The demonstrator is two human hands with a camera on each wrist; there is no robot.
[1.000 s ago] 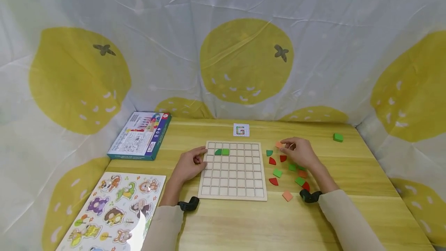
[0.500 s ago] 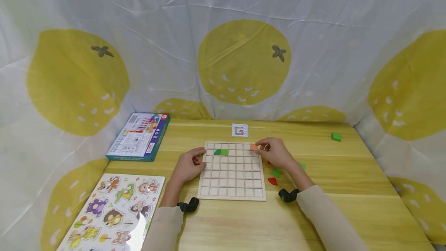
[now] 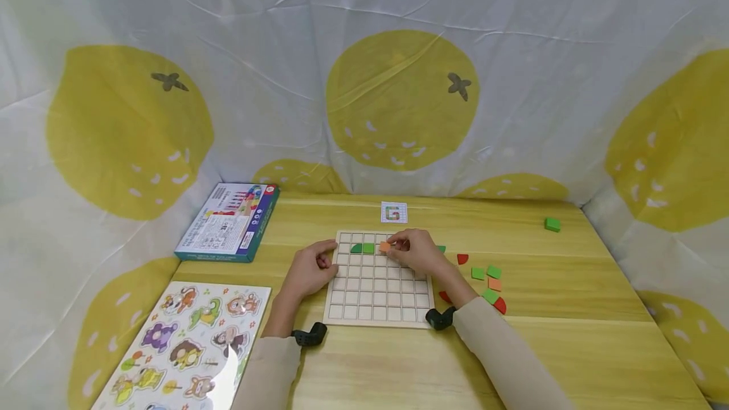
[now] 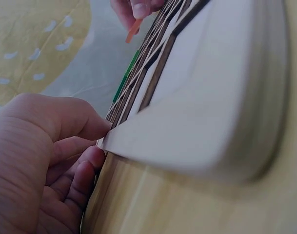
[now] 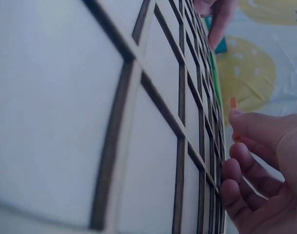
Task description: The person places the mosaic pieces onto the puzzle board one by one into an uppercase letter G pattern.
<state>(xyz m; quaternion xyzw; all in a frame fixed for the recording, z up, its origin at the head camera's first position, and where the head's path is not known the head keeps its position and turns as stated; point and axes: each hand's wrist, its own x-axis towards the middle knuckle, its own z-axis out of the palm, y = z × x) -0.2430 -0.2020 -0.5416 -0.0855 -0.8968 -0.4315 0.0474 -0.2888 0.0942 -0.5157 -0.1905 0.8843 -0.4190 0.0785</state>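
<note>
My right hand (image 3: pixel 418 252) pinches an orange square tile (image 3: pixel 385 247) over the wooden grid board (image 3: pixel 380 323), just right of a green square tile (image 3: pixel 369 248) in the second row. Left of that one lies a dark green quarter-round tile (image 3: pixel 356 248). From the right wrist view, the orange tile (image 5: pixel 233 103) sticks up past the thumb, above the board's surface. My left hand (image 3: pixel 308 269) grips the board's left edge. Its thumb and fingers close on that edge in the left wrist view, where the orange tile (image 4: pixel 133 30) shows edge-on.
Right of the board lie loose tiles, among them a red quarter-round (image 3: pixel 463 259), a green square (image 3: pixel 477 273) and an orange square (image 3: pixel 494 284). A pattern card (image 3: pixel 394 212) sits behind the board. Leftward are a box (image 3: pixel 228 223) and an animal puzzle (image 3: pixel 188 334); green tiles (image 3: pixel 552 224) lie far right.
My right hand has carried the orange tile leftward from the loose pieces, across the board's right side, to beside the green square. The left hand stays at the board's edge.
</note>
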